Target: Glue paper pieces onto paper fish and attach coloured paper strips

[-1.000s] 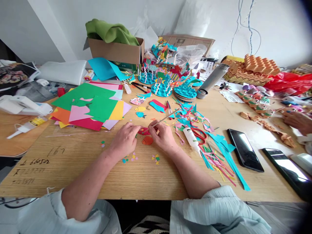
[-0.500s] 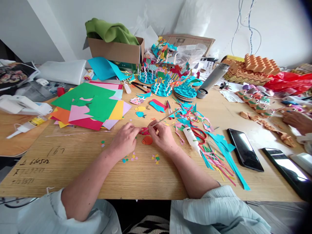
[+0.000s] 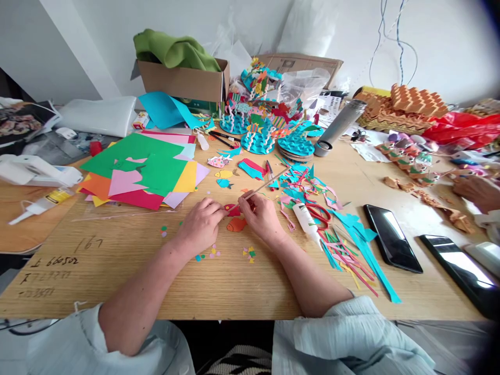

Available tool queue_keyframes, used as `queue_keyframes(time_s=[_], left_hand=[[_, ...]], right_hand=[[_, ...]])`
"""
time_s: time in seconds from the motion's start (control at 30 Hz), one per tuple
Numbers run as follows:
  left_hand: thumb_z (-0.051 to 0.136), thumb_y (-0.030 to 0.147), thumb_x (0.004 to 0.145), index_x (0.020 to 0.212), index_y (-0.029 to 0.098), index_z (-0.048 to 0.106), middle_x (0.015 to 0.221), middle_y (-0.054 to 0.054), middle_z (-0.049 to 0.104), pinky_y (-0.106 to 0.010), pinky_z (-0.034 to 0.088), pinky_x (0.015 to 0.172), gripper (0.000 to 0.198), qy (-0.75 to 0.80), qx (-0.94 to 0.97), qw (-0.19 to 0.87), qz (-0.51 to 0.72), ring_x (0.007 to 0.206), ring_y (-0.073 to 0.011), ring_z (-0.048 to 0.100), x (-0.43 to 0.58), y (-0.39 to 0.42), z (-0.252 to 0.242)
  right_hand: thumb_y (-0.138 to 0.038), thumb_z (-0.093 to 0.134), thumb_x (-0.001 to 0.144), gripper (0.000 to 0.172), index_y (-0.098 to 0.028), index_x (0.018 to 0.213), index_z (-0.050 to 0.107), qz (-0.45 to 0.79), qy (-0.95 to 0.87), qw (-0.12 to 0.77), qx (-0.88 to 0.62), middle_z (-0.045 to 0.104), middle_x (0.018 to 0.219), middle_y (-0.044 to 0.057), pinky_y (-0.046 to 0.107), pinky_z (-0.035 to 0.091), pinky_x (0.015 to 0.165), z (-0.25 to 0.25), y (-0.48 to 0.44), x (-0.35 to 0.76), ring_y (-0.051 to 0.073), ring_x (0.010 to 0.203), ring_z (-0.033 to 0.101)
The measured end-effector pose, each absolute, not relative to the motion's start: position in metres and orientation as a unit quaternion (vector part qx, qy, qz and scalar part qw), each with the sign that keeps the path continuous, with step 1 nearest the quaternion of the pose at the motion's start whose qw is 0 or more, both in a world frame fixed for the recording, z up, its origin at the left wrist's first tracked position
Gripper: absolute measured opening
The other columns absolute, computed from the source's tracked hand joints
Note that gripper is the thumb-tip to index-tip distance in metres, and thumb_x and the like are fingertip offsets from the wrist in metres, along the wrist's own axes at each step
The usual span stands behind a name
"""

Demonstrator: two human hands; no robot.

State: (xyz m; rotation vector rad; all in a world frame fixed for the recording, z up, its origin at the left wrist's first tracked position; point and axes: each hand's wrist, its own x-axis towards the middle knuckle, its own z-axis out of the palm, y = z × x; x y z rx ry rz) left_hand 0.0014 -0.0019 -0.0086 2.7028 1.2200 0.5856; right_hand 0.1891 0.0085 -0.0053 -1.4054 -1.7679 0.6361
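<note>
The single view comes from a camera worn on the person's head, above the near edge of the table (image 3: 117,276), facing forward and down. It looks closely at the left hand (image 3: 200,226) and right hand (image 3: 264,219), which lie just below the frame's middle, and its wide, curved field reaches across the tabletop to the cardboard box (image 3: 175,86) and white wall (image 3: 449,47) beyond.
</note>
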Motion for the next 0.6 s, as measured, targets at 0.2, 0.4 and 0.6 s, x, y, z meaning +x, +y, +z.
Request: queue_keyframes(time_s=[0.2, 0.4, 0.6], left_hand=[[0.049, -0.005, 0.077, 0.103, 0.015, 0.071, 0.105, -0.010, 0.067, -0.045, 0.051, 0.097, 0.039, 0.406, 0.891, 0.068, 0.192, 0.107, -0.0254, 0.052, 0.0016, -0.0019, -0.0109], [0.047, -0.004, 0.078, 0.102, 0.015, 0.071, 0.106, -0.010, 0.067, -0.047, 0.051, 0.097, 0.039, 0.405, 0.890, 0.076, 0.195, 0.107, -0.0258, 0.052, 0.0017, -0.0020, -0.0103], [0.047, -0.004, 0.078, 0.102, 0.016, 0.069, 0.107, -0.010, 0.066, -0.046, 0.050, 0.098, 0.038, 0.404, 0.892, 0.071, 0.192, 0.108, -0.0257, 0.051, 0.0013, -0.0022, -0.0110]], right_hand=[[-0.033, 0.050, 0.091, 0.023, -0.020, 0.074, 0.057, 0.254, -0.678, 0.397, -0.564, 0.068, 0.065, 0.004, 0.024, 0.041, 0.054, -0.0028, 0.0075, 0.1893, 0.014, 0.055, 0.059], [-0.036, 0.049, 0.092, 0.026, -0.020, 0.075, 0.059, 0.239, -0.668, 0.432, -0.557, 0.069, 0.068, 0.004, 0.023, 0.042, 0.054, -0.0044, 0.0083, 0.1903, 0.014, 0.056, 0.061], [-0.034, 0.051, 0.092, 0.022, -0.020, 0.076, 0.059, 0.210, -0.692, 0.415, -0.551, 0.068, 0.067, 0.004, 0.024, 0.043, 0.054, -0.0086, 0.0097, 0.1891, 0.015, 0.057, 0.061]])
